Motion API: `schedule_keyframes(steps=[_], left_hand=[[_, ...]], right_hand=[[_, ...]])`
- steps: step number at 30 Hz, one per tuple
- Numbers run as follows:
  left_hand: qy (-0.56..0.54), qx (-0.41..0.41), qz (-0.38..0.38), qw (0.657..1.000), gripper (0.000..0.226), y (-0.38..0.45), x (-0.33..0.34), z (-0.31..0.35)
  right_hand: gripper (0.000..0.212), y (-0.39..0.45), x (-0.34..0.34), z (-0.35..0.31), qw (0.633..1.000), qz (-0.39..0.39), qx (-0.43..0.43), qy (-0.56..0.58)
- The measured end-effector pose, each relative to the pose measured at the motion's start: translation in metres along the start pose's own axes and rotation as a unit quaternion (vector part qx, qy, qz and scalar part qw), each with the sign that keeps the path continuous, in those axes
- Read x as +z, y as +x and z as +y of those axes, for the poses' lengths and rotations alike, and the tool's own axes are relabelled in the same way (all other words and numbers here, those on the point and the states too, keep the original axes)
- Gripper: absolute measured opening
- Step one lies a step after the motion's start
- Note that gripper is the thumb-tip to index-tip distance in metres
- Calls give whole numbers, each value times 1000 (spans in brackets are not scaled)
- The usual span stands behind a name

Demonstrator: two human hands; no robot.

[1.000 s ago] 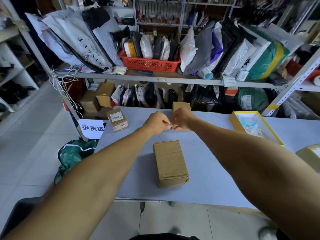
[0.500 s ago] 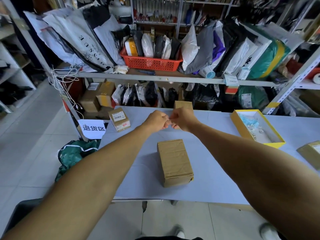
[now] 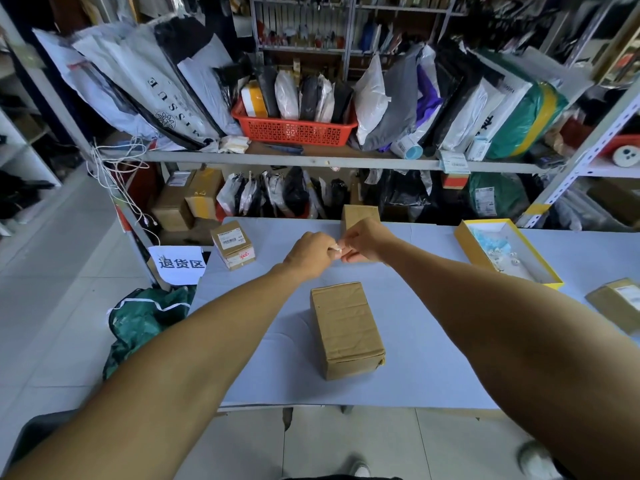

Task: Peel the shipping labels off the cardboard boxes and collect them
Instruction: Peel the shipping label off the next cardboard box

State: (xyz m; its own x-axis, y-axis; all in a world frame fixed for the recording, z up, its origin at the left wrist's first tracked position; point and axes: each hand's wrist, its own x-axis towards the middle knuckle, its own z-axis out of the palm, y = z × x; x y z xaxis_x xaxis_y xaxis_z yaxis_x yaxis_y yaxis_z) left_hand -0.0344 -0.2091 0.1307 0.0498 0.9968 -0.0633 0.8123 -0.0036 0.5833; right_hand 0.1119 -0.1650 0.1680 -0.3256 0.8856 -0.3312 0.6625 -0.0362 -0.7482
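Two hands meet above the far middle of the pale blue-grey tabletop (image 3: 433,358), raised clear of the boxes so that a small crumpled scrap of white label paper (image 3: 335,249) can be worked between them without sticking to anything. The left hand (image 3: 310,252) has its fingers curled into a loose fist, with the scrap pinched at the thumb side. The right hand (image 3: 365,241) faces it, fingertips drawn together and nipping the other end of the same scrap; the scrap is too small to show whether it is being folded, balled or pulled off a finger. A plain brown tape-wrapped cardboard box (image 3: 347,329) lies near the front edge directly below the forearms, its upper face bare of any label, which suggests that its label is the piece in hand. A smaller brown cardboard box with a white barcode label (image 3: 232,244) stands well to the left of the hands, label upward, apparently waiting its turn. A third brown cardboard box (image 3: 360,214) sits at the far edge, partly hidden behind the right hand. An open yellow-walled shallow box with a white interior (image 3: 465,242) lies to the right and holds pale blue and white scraps; it is judged to be the collecting point. A further labelled brown carton (image 3: 613,306) rests at the right edge.
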Motion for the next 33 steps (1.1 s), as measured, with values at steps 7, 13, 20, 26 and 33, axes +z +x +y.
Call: schedule_keyframes(steps=[7,13,20,26,33], left_hand=[[47,41,-29,998,20,14,4,16],[95,74,-89,989,26,50,53,65],[188,161,-84,965,26,78,120,161],[137,161,-68,975,16,100,167,246],[129,163,-68,976,19,147,213,298]], right_hand=[[13,-11,-15,11,997,43,-16,-67],[20,-39,-60,76,956,179,64,-225],[18,-87,-139,171,925,236,170,-243],[11,-100,-201,230,923,215,195,-253],[22,-76,-254,282,930,229,201,-206]])
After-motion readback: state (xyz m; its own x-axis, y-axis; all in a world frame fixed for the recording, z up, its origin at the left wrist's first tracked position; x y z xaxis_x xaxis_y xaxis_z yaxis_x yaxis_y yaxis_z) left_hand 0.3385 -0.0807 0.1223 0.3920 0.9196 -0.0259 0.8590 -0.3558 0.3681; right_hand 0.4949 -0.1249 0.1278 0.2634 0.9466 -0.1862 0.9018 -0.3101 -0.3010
